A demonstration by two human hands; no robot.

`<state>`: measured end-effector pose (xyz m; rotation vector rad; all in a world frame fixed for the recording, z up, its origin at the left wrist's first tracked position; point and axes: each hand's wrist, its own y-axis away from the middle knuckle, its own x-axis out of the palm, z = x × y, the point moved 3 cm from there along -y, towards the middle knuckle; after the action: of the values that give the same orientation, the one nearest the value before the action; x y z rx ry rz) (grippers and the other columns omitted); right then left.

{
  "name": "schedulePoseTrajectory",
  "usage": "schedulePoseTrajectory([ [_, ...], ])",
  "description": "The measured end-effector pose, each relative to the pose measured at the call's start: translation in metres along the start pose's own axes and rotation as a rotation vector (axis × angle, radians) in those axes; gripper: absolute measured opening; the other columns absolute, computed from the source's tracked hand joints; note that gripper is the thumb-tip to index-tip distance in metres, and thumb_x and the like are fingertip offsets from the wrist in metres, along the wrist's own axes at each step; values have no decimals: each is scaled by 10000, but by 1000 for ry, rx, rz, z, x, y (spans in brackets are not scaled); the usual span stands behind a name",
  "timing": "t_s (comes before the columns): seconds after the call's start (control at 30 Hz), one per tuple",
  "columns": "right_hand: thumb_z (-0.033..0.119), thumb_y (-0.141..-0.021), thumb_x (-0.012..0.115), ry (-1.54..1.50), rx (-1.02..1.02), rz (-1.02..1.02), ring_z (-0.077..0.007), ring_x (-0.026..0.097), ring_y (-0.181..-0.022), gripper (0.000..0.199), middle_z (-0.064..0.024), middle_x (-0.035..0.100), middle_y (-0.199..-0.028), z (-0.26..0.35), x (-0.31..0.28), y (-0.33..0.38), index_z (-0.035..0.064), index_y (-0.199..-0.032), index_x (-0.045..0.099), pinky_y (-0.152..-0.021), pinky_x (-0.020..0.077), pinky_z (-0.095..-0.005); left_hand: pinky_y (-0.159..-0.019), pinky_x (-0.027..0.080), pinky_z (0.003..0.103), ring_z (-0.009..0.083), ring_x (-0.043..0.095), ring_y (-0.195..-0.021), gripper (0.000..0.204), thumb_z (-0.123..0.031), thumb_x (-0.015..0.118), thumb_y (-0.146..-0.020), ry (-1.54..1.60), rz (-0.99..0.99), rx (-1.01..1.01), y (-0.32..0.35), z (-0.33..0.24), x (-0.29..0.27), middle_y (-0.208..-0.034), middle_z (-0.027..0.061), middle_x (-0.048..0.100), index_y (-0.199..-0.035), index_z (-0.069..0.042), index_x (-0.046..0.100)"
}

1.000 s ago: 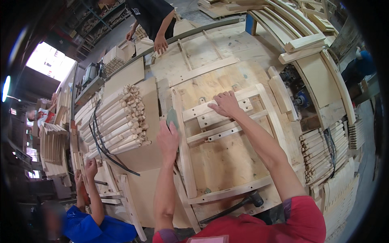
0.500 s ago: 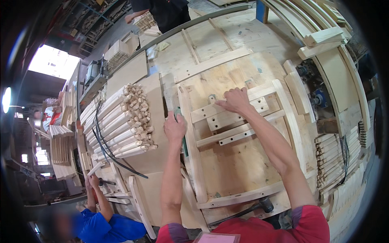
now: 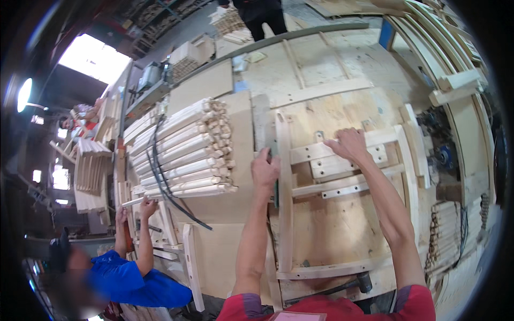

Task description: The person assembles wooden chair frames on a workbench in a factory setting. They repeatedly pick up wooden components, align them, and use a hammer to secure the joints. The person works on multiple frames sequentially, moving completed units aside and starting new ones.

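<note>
A light wooden frame [image 3: 286, 214] with cross rails lies on the plywood-topped bench before me. My right hand [image 3: 350, 145] is closed over the frame's upper rail [image 3: 306, 154], its thumb toward the left. Just below that rail sits a wooden block with dark holes [image 3: 327, 169]. A narrower drilled strip [image 3: 345, 191] lies along the lower rail. Beside the frame's left side piece, my left hand [image 3: 265, 170] is closed at a narrow green strip [image 3: 276, 193]. What its fingers hold, if anything, is hidden.
A mallet [image 3: 364, 282] lies by the frame's near edge. Left stands a stack of wooden sticks [image 3: 182, 152] with black straps [image 3: 155, 155]. A co-worker in blue [image 3: 136, 286] handles a stick at left; another person [image 3: 262, 16] stands at the far side. Machinery [image 3: 441, 152] is at right.
The whole view has shifted, so the bench appears farther right. Both my hands keep about the same places at the frame. The co-worker's stick has swung down to nearly level.
</note>
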<state>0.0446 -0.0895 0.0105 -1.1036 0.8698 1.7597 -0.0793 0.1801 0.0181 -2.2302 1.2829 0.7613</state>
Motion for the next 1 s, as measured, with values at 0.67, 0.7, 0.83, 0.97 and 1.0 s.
schedulePoseTrajectory([
  [0.67,618,-863,659,-19,17,-34,-334,651,-1030,596,-174,742,-948,9,3,2,34,-867,779,-963,425,-470,-548,433,312,118,459,-565,353,-131,652,-852,143,16,54,6,-2,-4,-609,70,485,-1152,53,691],
  [0.7,614,-868,654,-18,11,-49,-333,650,-1030,592,-173,742,-950,7,4,2,36,-874,781,-962,424,-469,-554,445,331,148,482,-558,348,-144,655,-858,124,13,53,7,-3,-3,-612,86,504,-1148,44,693],
  [0.83,599,-891,633,9,-32,-126,-331,649,-1025,578,-172,743,-950,6,8,4,43,-907,788,-947,421,-469,-613,495,440,313,596,-594,294,-200,638,-894,47,5,98,6,-5,-2,-664,174,599,-1096,7,694],
  [0.97,601,-922,582,9,-41,-214,-331,646,-1022,599,-171,745,-939,13,8,9,39,-936,789,-921,411,-475,-713,510,555,468,663,-761,224,-221,578,-929,-189,22,120,7,-10,-1,-775,266,667,-956,-12,651],
  [1.0,603,-932,563,21,-28,-200,-333,648,-1011,611,-176,744,-933,14,8,8,35,-927,788,-916,408,-476,-719,508,565,471,665,-771,214,-216,572,-930,-240,43,99,4,-13,-1,-778,272,666,-938,-12,635],
])
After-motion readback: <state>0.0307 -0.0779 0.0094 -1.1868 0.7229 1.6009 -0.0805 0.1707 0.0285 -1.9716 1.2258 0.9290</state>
